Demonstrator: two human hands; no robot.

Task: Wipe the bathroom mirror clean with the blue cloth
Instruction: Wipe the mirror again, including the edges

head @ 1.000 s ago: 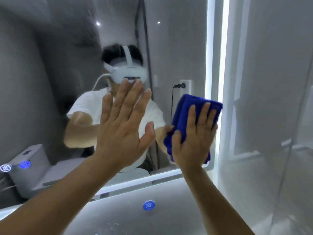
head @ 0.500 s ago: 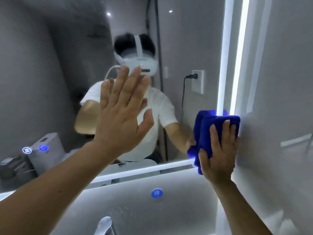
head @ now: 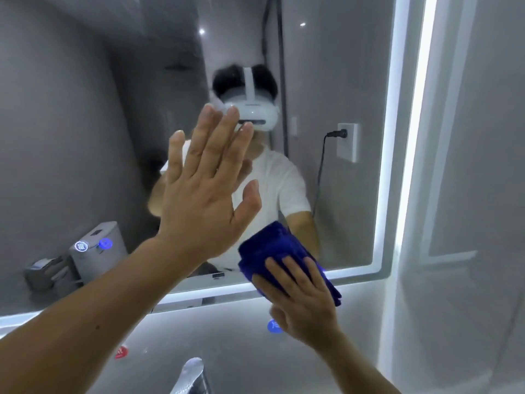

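Note:
The bathroom mirror (head: 85, 123) fills most of the head view, with a lit white strip along its right and bottom edges. My left hand (head: 204, 191) is flat against the glass near the middle, fingers spread and pointing up, holding nothing. My right hand (head: 301, 300) presses the folded blue cloth (head: 272, 248) onto the mirror's lower edge, right of centre. The cloth sticks out above and to the right of my fingers. The mirror reflects a person in a white shirt wearing a white headset.
A chrome tap (head: 190, 376) rises at the bottom centre. Round blue (head: 274, 327) and red (head: 121, 352) markers sit on the grey wall below the mirror. A grey wall (head: 468, 194) stands close on the right. Reflected: a toilet tank (head: 96, 248) and a wall socket (head: 347, 142).
My right hand has slid the blue cloth down and left, from the mirror's right lit edge to its bottom edge. My left hand stays flat on the glass.

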